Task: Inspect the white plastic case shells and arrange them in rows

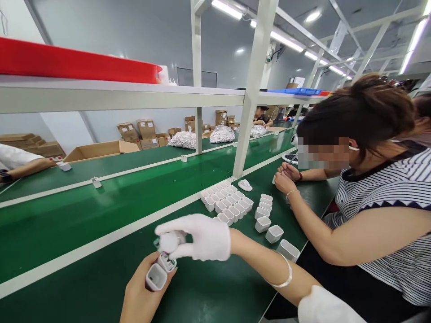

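Note:
My left hand [141,291] is bare and closed around a small white square housing [156,277] with its open end up, plus a second small part [167,262] beside it. My right hand [198,237] wears a white glove and pinches a small white piece [169,242] just above those parts. Both hands hover over the green bench [208,291]. Several white housings [226,204] stand in rows a little beyond my right hand.
A person in a striped top [397,197] sits close on my right, hands [286,177] on the bench. A green conveyor belt [84,215] runs ahead with small white parts [96,182]. White frame posts [251,98], a shelf [101,94], a red tray [67,63] and cardboard boxes [101,150] stand beyond.

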`<state>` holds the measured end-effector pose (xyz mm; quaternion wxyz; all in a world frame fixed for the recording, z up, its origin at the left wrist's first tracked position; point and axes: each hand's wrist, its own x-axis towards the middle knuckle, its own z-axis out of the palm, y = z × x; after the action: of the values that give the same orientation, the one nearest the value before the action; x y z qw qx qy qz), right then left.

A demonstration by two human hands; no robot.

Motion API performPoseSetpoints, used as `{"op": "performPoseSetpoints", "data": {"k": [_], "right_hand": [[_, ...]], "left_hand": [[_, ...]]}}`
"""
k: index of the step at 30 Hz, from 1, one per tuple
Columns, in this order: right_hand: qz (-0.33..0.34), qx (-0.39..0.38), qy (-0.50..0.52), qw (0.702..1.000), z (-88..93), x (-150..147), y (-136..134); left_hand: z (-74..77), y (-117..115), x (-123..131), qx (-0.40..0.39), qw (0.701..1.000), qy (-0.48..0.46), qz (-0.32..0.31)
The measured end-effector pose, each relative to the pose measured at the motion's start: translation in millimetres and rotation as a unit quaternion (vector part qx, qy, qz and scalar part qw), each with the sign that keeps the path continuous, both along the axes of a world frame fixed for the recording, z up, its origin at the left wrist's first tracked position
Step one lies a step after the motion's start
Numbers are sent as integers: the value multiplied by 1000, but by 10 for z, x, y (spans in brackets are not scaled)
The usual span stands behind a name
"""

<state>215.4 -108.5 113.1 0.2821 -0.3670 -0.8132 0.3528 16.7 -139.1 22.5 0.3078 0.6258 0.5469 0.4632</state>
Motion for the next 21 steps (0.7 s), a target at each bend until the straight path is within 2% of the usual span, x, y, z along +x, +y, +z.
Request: {"op": "performPoseSetpoints", "data": {"k": [4, 8, 10, 14, 17, 21], "right_hand": [[-37, -33, 67, 997, -373, 447, -331], [-44, -65, 88, 993, -636, 465, -404], [-37, -42, 80, 995, -659, 347, -389], [-5, 19, 56, 998, -593, 153, -368], [4, 36, 37, 999, -589, 143, -389], [8, 68, -12, 998, -677, 196, -434]], "left_hand": [[-42, 9, -2, 31, 999, 14, -40], [-108, -20, 5, 87, 986, 54, -128], [-124, -49, 21, 103, 980, 70, -157], [-114, -93, 61, 107, 973, 76, -189], [-71, -107, 63, 79, 973, 66, -206], [20, -116, 43, 27, 974, 52, -219]]}}
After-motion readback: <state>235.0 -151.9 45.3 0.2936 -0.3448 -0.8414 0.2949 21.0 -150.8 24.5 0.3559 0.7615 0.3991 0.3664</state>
